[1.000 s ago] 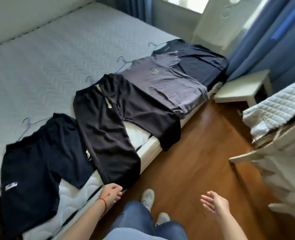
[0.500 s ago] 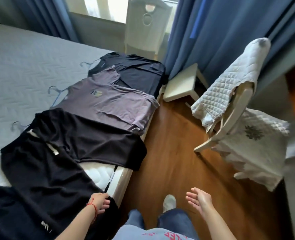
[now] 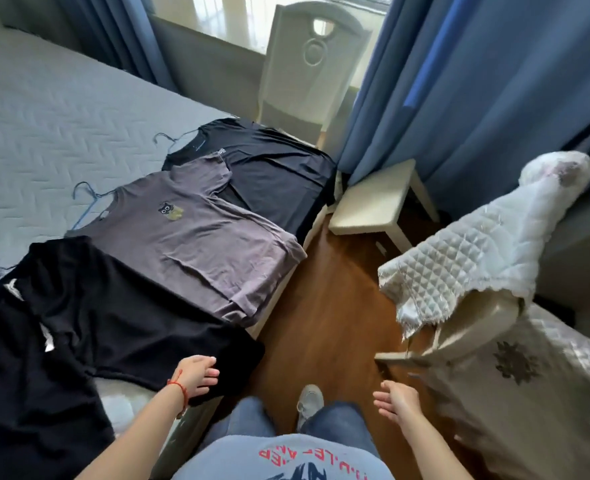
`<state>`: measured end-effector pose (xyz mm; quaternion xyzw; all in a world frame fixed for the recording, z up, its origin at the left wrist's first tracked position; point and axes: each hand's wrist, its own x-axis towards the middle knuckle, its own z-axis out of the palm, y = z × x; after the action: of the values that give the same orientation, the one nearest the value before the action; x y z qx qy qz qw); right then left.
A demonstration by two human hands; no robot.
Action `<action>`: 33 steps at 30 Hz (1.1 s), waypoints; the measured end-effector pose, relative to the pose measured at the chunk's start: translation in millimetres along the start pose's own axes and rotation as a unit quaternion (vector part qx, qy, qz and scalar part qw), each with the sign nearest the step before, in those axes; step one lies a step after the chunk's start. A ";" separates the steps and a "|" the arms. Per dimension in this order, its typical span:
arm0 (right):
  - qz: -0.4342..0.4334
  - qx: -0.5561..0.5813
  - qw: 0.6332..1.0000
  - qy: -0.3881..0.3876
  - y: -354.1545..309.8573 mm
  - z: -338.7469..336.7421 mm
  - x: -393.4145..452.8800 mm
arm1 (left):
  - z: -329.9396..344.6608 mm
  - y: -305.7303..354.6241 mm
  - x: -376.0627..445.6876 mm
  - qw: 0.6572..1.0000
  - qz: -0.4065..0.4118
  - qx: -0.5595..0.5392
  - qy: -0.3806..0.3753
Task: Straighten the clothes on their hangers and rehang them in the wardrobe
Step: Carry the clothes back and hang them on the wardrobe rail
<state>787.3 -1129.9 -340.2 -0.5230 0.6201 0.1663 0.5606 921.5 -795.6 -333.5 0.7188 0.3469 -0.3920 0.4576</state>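
**Clothes laid across the bed edge, hands low by the black trousers**

A bed (image 3: 44, 109) with a pale quilted mattress fills the left side; a wood floor (image 3: 324, 306) runs beside it. Blue curtains (image 3: 477, 81) frame a window, with a white chair (image 3: 312, 60) in front of it and a small white stool (image 3: 373, 199) beyond the right hand. A quilted white cover (image 3: 466, 251) drapes over furniture ahead and right of that hand.

3 garments lie side by side, long axes running from the mattress toward the floor, hanger hooks pointing away from the floor. The black trousers (image 3: 113, 317) lie directly ahead of the left hand (image 3: 196, 374), legs overhanging the bed edge. Beyond them lies the grey T-shirt (image 3: 196, 244) on a blue hanger (image 3: 85, 199), then the dark navy T-shirt (image 3: 273, 168).

The left hand's grip is loosely curled, fingers resting on the trouser leg hem, clamped on nothing. The right hand (image 3: 395, 401) hangs over the floor, its grip apart, palm turned inward.

Compared with 0.5 s ago, the left hand sits on the other trouser leg, nearer the grey T-shirt.
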 end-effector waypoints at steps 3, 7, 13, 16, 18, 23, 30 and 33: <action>-0.021 -0.038 0.999 -0.015 -70.0 8.6 20.1 | 12.4 21.1 5.3 0.999 -0.005 -0.015 0.030; -0.050 -0.091 0.993 -0.055 -147.6 37.7 44.3 | 17.3 36.7 15.0 0.996 -0.036 -0.053 0.069; -0.081 -0.151 0.982 -0.082 -242.5 96.4 89.3 | 17.7 79.7 55.0 0.981 -0.103 -0.123 0.104; -0.089 -0.160 0.981 -0.065 -287.3 110.6 105.3 | 20.5 123.1 75.8 0.976 -0.120 -0.148 0.105; -0.107 -0.155 0.980 -0.070 -320.0 115.4 111.6 | 26.7 164.2 87.0 0.978 -0.109 -0.155 0.091; -0.115 -0.141 0.980 -0.078 -402.4 124.4 126.4 | 32.4 281.2 114.0 0.980 -0.059 -0.171 0.079; -0.119 -0.240 0.954 -0.134 -516.2 176.1 182.9 | 34.4 397.3 150.7 0.959 -0.021 -0.263 0.101; -0.131 -0.303 0.930 -0.163 -572.7 210.8 200.5 | 41.4 413.0 156.0 0.935 -0.047 -0.327 0.129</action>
<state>1410.7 -1283.2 -363.4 -0.7102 0.3664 0.3540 0.4858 1335.9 -952.8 -322.9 0.5568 0.5449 -0.1822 0.5999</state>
